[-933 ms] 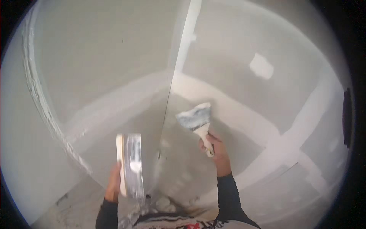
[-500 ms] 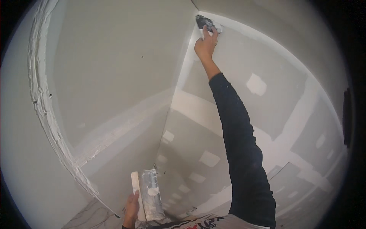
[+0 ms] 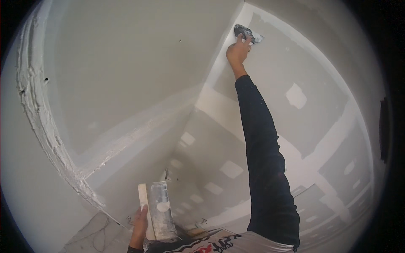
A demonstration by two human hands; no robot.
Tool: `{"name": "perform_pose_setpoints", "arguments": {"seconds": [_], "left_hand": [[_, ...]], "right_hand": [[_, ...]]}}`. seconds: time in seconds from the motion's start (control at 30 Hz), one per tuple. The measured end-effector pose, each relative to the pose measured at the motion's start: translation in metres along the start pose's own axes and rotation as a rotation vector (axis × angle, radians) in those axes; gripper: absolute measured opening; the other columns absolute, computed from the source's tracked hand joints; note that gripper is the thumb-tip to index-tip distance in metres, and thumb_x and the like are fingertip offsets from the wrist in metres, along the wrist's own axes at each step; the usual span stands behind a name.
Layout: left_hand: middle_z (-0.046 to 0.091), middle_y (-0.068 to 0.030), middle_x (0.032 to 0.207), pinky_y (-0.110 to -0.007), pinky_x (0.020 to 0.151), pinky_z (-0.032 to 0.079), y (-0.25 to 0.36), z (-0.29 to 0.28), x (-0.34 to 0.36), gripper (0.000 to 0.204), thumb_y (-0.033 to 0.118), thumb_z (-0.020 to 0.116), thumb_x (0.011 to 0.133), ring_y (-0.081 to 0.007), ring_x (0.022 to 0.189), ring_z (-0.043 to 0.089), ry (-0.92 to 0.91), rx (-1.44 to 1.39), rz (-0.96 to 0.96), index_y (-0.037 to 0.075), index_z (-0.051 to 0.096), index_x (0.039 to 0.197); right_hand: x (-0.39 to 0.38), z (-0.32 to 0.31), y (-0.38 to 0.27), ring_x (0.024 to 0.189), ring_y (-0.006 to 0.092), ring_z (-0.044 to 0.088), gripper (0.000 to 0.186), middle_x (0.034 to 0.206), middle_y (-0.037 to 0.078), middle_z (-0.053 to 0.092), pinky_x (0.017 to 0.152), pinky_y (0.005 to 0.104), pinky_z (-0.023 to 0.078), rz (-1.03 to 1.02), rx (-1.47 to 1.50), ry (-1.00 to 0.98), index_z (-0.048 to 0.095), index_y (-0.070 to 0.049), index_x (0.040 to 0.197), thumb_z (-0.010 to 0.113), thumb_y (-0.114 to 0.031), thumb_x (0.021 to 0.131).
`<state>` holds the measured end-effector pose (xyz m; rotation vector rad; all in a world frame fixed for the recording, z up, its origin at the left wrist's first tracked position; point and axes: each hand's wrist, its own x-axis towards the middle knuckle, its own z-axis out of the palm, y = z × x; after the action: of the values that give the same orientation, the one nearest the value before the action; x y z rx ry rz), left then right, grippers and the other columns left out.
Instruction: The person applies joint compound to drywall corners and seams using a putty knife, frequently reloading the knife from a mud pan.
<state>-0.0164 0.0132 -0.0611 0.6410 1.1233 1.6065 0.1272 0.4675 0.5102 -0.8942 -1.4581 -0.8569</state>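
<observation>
High up by the inside corner, my right hand (image 3: 238,49) is closed on a putty knife (image 3: 244,33). Its wide, dark blade is smeared with white compound and lies against the right-hand wall, close to the white corner strip (image 3: 219,62). Low at the left, my left hand (image 3: 140,222) grips what looks like a long mud pan (image 3: 162,211), cream along one side and metallic on the other. A pale dab of compound (image 3: 163,207) sits on its metal face. The fingers under the pan are partly hidden.
A rough, ridged compound seam (image 3: 40,111) runs down the left wall, with another seam (image 3: 122,143) branching from it. White patches (image 3: 296,95) and taped joints mark the right wall. Loose cable (image 3: 99,236) lies at the lower left. A dark object (image 3: 384,130) stands at the right rim.
The knife and my right hand have come slightly down along the corner, away from its top. My view has shifted; the pan remains in my left hand.
</observation>
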Motion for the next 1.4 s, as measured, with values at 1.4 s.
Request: {"name": "perform_pose_setpoints", "arguments": {"seconds": [1.4], "left_hand": [[0.062, -0.0099, 0.130, -0.031, 0.105, 0.042, 0.032, -0.003, -0.007, 0.052, 0.037, 0.054, 0.105, -0.0183, 0.119, 0.057, -0.026, -0.090, -0.220, -0.003, 0.053, 0.138]], "right_hand": [[-0.334, -0.016, -0.013, 0.134, 0.0446, 0.044, 0.064, 0.157, 0.027, 0.027, 0.102, 0.0477, 0.044, 0.114, 0.186, -0.572, 0.034, 0.012, 0.149, 0.051, 0.007, 0.087]]}}
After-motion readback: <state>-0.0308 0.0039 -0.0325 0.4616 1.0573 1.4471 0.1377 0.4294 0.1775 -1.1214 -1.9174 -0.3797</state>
